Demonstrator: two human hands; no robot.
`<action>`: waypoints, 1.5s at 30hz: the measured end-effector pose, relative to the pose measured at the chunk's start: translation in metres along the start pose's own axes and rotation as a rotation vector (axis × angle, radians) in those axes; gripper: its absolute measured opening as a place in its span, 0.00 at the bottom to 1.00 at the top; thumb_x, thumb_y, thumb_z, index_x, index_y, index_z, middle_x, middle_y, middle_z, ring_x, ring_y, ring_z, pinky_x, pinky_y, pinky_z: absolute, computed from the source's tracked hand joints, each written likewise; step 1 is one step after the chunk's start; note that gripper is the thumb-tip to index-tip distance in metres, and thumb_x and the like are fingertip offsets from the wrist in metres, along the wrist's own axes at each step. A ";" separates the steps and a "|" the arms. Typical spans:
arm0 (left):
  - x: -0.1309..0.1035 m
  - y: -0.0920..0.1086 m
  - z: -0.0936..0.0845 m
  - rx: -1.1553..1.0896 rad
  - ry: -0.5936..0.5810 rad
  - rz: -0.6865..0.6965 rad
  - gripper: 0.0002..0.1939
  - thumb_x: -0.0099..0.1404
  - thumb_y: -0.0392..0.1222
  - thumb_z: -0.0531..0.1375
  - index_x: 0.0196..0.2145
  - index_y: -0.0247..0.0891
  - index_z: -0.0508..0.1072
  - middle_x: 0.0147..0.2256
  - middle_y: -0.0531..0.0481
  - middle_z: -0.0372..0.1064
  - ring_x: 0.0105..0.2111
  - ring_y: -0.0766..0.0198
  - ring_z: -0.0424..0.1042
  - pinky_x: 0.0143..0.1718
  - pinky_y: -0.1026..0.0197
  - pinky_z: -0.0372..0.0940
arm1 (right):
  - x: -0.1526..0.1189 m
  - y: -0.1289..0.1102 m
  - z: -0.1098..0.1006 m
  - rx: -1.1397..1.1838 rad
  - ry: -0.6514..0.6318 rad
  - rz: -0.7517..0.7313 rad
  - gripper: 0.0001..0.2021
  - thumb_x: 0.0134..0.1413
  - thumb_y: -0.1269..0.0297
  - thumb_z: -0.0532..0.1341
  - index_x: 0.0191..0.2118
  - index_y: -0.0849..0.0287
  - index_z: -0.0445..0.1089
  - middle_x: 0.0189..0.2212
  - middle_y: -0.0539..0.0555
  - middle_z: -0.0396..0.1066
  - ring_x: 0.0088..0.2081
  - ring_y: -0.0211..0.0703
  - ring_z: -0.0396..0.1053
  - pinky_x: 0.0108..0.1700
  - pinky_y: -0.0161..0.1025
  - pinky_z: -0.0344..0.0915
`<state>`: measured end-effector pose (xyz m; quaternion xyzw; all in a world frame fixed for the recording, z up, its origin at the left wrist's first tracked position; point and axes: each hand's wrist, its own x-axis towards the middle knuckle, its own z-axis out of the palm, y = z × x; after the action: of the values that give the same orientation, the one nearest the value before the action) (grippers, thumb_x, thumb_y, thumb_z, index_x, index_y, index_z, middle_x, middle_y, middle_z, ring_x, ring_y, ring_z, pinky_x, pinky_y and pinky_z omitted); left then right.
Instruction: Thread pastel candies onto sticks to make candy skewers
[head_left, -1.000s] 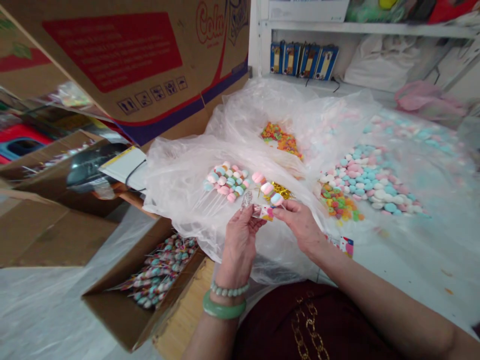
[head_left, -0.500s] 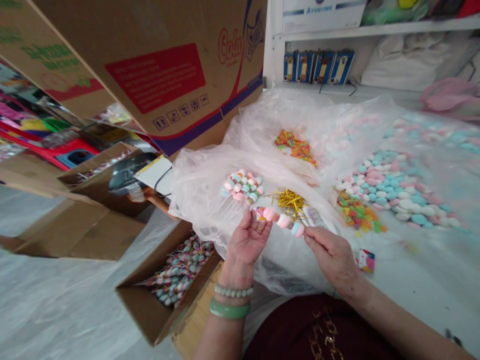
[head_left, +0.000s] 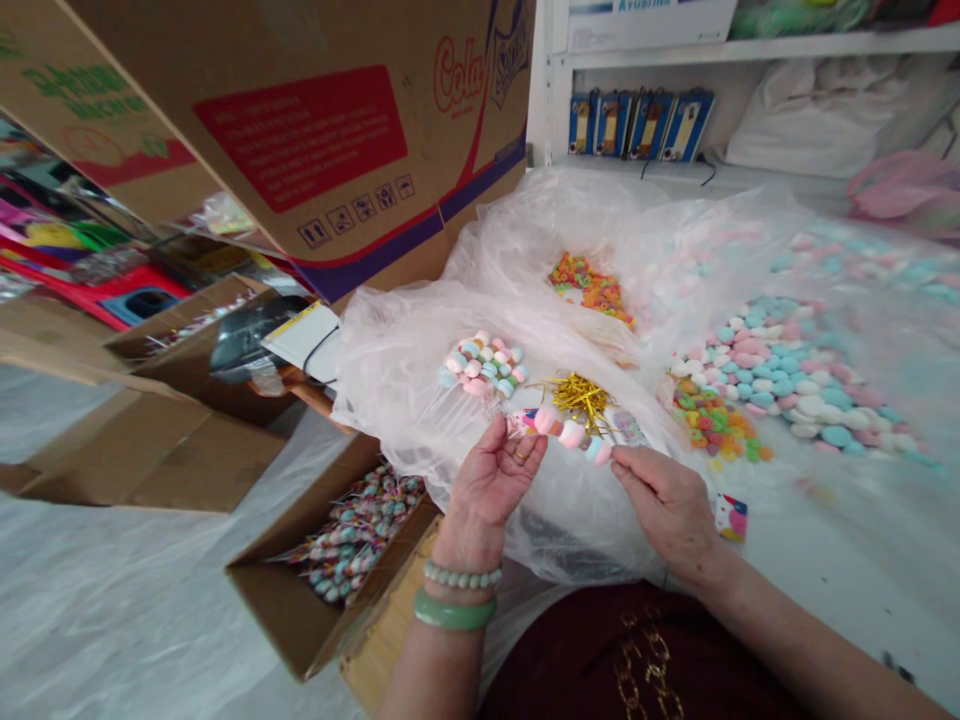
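Note:
A candy skewer (head_left: 571, 434) with pink, white and blue marshmallows stretches between my two hands. My left hand (head_left: 495, 478), with a green bangle at the wrist, has its fingers closed on the skewer's left end, by a small colourful wrapper or tag. Thumb and fingers of my right hand (head_left: 664, 505) pinch the other end, beside the last marshmallow. Just beyond lie gold twist ties (head_left: 579, 398) and a bunch of finished marshmallow skewers (head_left: 486, 365) on clear plastic. To the right are loose marshmallows (head_left: 765, 378) and ring-shaped gummies (head_left: 716, 420).
A large cardboard box (head_left: 315, 130) stands at the back left. An open carton (head_left: 277, 615) on the lower left holds several candy skewers. More orange gummies (head_left: 589, 285) sit in the plastic sheeting (head_left: 420, 320). A small printed card (head_left: 731, 517) lies right of my right hand.
The view has shifted slightly. Both hands keep their hold on the skewer, which has hardly moved between them.

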<state>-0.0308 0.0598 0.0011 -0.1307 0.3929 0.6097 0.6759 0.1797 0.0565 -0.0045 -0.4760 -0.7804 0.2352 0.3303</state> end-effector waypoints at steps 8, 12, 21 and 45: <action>0.001 -0.002 0.001 0.037 -0.064 0.252 0.10 0.66 0.37 0.56 0.28 0.32 0.72 0.26 0.47 0.74 0.27 0.64 0.74 0.35 0.60 0.71 | -0.003 0.000 -0.004 -0.070 -0.025 -0.159 0.12 0.60 0.67 0.54 0.38 0.58 0.75 0.30 0.56 0.73 0.34 0.43 0.69 0.37 0.37 0.61; 0.001 0.001 -0.005 0.191 -0.162 0.415 0.04 0.58 0.36 0.63 0.28 0.33 0.73 0.25 0.50 0.73 0.23 0.67 0.72 0.28 0.64 0.69 | 0.003 0.000 -0.007 0.158 -0.256 0.142 0.10 0.58 0.62 0.56 0.33 0.56 0.74 0.22 0.49 0.69 0.28 0.39 0.66 0.31 0.35 0.59; -0.005 0.002 -0.008 0.455 -0.123 0.530 0.09 0.48 0.38 0.69 0.22 0.30 0.73 0.22 0.49 0.70 0.23 0.66 0.71 0.32 0.62 0.71 | 0.005 0.002 -0.008 0.631 -0.392 0.563 0.11 0.53 0.57 0.58 0.29 0.59 0.68 0.16 0.46 0.62 0.18 0.32 0.51 0.20 0.33 0.46; 0.004 -0.035 0.005 0.333 -0.227 0.415 0.13 0.49 0.42 0.70 0.30 0.33 0.75 0.29 0.48 0.74 0.31 0.64 0.74 0.35 0.64 0.67 | 0.004 -0.011 0.015 0.828 -0.386 0.692 0.08 0.51 0.59 0.57 0.29 0.58 0.64 0.14 0.44 0.61 0.15 0.32 0.49 0.18 0.31 0.42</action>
<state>0.0032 0.0587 -0.0088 0.1341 0.4278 0.6729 0.5885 0.1610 0.0547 -0.0062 -0.4832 -0.4682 0.6983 0.2445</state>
